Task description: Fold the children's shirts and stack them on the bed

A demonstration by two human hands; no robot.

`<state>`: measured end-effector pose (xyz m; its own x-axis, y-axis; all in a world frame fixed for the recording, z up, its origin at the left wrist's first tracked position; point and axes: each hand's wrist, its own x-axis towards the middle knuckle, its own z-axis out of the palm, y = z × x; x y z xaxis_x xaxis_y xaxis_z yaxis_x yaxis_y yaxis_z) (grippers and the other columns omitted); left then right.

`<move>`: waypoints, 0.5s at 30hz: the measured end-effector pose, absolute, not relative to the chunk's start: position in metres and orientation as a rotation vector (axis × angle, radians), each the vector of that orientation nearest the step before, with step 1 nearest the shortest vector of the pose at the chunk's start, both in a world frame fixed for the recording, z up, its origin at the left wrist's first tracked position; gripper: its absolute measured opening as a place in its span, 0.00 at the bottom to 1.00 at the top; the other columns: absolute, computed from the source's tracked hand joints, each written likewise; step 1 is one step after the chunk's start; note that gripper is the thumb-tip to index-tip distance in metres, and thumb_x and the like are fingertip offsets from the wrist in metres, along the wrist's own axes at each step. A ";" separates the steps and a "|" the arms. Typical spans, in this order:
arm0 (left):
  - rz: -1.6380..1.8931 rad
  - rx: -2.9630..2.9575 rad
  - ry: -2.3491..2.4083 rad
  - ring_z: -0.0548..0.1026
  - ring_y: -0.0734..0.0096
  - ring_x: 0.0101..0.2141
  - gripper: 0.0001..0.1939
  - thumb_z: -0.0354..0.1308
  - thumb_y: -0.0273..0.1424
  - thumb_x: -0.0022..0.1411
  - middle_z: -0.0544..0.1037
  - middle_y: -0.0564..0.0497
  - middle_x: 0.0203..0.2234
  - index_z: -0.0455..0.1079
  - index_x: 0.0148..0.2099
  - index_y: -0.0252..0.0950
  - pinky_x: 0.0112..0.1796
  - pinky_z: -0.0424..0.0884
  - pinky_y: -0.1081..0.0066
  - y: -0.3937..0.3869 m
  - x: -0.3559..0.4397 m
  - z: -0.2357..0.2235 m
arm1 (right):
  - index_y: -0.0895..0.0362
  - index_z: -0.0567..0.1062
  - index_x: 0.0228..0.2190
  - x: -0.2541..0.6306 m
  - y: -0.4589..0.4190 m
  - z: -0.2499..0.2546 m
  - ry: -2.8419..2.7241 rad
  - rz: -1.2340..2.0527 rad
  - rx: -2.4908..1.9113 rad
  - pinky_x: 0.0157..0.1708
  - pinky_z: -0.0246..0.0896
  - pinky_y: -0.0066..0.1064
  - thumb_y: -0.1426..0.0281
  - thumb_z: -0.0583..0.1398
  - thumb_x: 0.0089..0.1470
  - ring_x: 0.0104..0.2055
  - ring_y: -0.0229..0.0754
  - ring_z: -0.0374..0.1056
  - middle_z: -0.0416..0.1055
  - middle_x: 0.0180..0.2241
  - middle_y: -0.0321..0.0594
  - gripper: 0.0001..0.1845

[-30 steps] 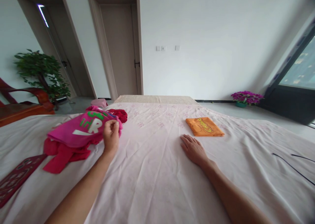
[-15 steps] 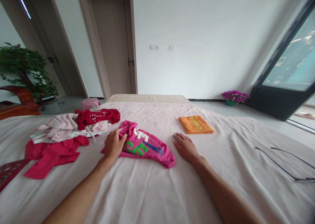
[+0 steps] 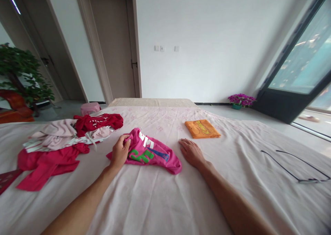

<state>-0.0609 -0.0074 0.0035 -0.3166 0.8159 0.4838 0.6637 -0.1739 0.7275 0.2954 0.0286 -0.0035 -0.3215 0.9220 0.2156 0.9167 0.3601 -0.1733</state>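
Observation:
A crumpled pink shirt (image 3: 155, 155) with white, green and blue print lies on the pale floral sheet (image 3: 144, 200) before me. My left hand (image 3: 120, 153) grips its left end, thumb on top and the other fingers partly hidden behind the cloth. Just right of the shirt, my right hand (image 3: 191, 153) rests palm down on the sheet, fingers stretched out and holding nothing. Beyond that hand lies an orange garment (image 3: 203, 129) with yellow lettering, folded into a flat rectangle.
Left of my left hand is a heap of red clothes (image 3: 49, 164) and pale pink clothes (image 3: 58, 133). Black-framed glasses (image 3: 297, 178) lie at the right. Past the sheet stand a pink stool (image 3: 90, 108) and a pot of purple flowers (image 3: 241, 100).
My left hand has closed further on the shirt's left end, and that end is bunched up a little more. My right hand stays flat. The whole view has shifted slightly.

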 end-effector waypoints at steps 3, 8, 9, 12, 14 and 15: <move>1.629 1.877 1.624 0.75 0.66 0.41 0.10 0.50 0.36 0.66 0.77 0.48 0.39 0.67 0.45 0.39 0.44 0.71 0.67 -0.026 -0.034 0.018 | 0.52 0.71 0.56 0.295 0.029 -0.001 -2.335 0.048 -1.634 0.62 0.48 0.34 0.65 0.48 0.64 0.63 0.43 0.57 0.65 0.60 0.39 0.23; 1.210 2.389 0.959 0.74 0.68 0.48 0.10 0.49 0.22 0.64 0.77 0.48 0.44 0.70 0.39 0.39 0.53 0.67 0.63 -0.052 0.013 0.016 | 0.54 0.75 0.51 0.298 0.029 -0.002 -2.200 0.294 -1.444 0.56 0.58 0.38 0.64 0.50 0.63 0.54 0.47 0.67 0.73 0.52 0.45 0.21; 1.148 2.455 0.870 0.73 0.68 0.49 0.11 0.49 0.19 0.62 0.78 0.48 0.44 0.70 0.39 0.38 0.55 0.65 0.62 -0.054 0.019 0.012 | 0.54 0.76 0.49 0.298 0.028 -0.003 -2.140 0.378 -1.374 0.53 0.61 0.38 0.63 0.50 0.63 0.51 0.47 0.70 0.74 0.50 0.46 0.20; 1.072 2.550 0.807 0.72 0.67 0.52 0.17 0.51 0.16 0.56 0.77 0.48 0.48 0.71 0.43 0.39 0.58 0.64 0.60 -0.056 0.025 0.005 | 0.55 0.76 0.46 0.292 0.022 -0.001 -1.932 0.698 -1.170 0.49 0.65 0.39 0.56 0.52 0.62 0.46 0.48 0.72 0.77 0.44 0.45 0.21; 1.093 2.594 0.894 0.70 0.65 0.54 0.21 0.52 0.16 0.55 0.75 0.47 0.51 0.70 0.48 0.39 0.59 0.62 0.57 -0.055 0.022 0.004 | 0.55 0.75 0.48 0.284 0.014 0.004 -1.853 0.908 -1.043 0.49 0.66 0.40 0.54 0.51 0.63 0.47 0.48 0.72 0.77 0.44 0.45 0.24; 1.120 2.620 0.968 0.70 0.64 0.55 0.22 0.52 0.17 0.55 0.75 0.47 0.52 0.69 0.51 0.40 0.60 0.60 0.55 -0.053 0.019 0.004 | 0.55 0.74 0.49 0.280 0.009 0.008 -1.852 0.983 -0.990 0.50 0.65 0.40 0.54 0.50 0.63 0.48 0.48 0.71 0.76 0.45 0.44 0.24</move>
